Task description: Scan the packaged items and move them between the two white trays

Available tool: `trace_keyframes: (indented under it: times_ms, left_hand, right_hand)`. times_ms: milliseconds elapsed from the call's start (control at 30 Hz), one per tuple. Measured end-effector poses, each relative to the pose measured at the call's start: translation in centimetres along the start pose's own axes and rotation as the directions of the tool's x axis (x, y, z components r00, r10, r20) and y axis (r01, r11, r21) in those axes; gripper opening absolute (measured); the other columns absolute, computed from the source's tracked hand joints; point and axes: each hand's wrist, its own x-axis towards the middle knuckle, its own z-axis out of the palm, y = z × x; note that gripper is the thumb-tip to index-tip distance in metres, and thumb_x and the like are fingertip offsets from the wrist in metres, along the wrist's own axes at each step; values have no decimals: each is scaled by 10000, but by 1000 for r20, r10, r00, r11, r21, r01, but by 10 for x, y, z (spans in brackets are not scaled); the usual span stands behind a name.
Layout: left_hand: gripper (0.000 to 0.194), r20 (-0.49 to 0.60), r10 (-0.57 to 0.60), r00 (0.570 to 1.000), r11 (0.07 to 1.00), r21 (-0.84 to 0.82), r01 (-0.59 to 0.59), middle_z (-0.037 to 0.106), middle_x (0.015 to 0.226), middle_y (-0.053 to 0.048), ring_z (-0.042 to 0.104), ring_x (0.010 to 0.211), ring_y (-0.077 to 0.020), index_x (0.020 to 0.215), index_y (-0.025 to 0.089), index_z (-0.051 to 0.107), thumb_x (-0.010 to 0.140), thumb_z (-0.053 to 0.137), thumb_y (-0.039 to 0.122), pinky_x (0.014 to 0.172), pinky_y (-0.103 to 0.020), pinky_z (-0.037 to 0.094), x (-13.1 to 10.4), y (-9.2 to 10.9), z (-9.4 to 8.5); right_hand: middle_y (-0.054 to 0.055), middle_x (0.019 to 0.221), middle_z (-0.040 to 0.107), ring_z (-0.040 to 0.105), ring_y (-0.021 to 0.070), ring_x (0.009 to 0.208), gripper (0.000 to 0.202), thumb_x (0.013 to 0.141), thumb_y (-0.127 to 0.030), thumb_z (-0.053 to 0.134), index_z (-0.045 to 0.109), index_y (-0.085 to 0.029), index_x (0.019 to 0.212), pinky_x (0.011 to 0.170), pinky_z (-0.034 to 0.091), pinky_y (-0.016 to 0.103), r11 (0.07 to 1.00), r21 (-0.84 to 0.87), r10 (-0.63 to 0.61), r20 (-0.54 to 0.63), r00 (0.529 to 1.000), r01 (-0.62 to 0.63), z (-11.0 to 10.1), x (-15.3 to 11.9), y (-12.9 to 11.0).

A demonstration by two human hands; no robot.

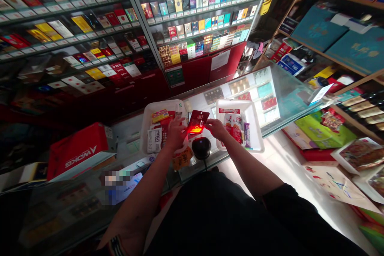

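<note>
Both my hands hold a small dark red packet (198, 120) above a black dome-shaped scanner (201, 147) on the glass counter (279, 88). A red-orange glow falls on the packet's lower part. My left hand (175, 134) grips its left edge and my right hand (216, 128) grips its right edge. A white tray (150, 112) with several packets lies to the left of my hands. Another white tray (255, 128) with several snack packets lies to the right.
Shelves of cigarette packs (192, 8) fill the wall behind the counter. A red box (78, 152) sits on the counter's left part. Wooden shelves with teal boxes (318, 28) stand on the right. Trays of goods (360, 156) lie at the lower right.
</note>
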Motion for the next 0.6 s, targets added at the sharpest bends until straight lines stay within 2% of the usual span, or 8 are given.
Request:
trace_keyframes:
  times_ms: [133, 233, 433, 600]
  left_hand:
    - [119, 9, -23, 1000, 999, 32, 22, 656, 1494, -96, 447, 1537, -375, 859, 223, 814, 868, 697, 239, 1276, -645, 348, -4, -9, 0]
    - [125, 0, -15, 1000, 999, 34, 15, 650, 1502, -92, 446, 1538, -374, 870, 223, 812, 878, 690, 249, 1282, -641, 344, -6, -11, 1]
    - [132, -22, -14, 1000, 1000, 9, 14, 649, 1499, -81, 459, 1532, -364, 876, 229, 810, 876, 678, 224, 1283, -631, 354, -4, -9, 1]
    - [149, -18, -26, 1000, 998, -62, 25, 634, 1516, -93, 461, 1530, -353, 887, 227, 814, 874, 666, 213, 1279, -628, 365, -4, -4, -3]
  right_hand:
    - [14, 931, 816, 711, 224, 911, 250, 868, -365, 661, 847, -223, 956, 940, 512, 363, 999, -13, -30, 11, 999, 30, 11, 1, 9]
    - [9, 907, 811, 710, 213, 894, 265, 879, -377, 652, 846, -220, 970, 917, 523, 348, 1000, 1, -15, -7, 1000, 15, 16, 2, 12]
    - [10, 857, 795, 695, 204, 852, 271, 856, -380, 672, 848, -205, 965, 862, 521, 325, 1000, 12, 28, -8, 1000, -28, 12, 4, 5]
    - [19, 844, 789, 677, 198, 817, 279, 822, -406, 686, 832, -186, 911, 816, 517, 318, 992, 113, 53, -26, 998, -50, 7, 4, -7]
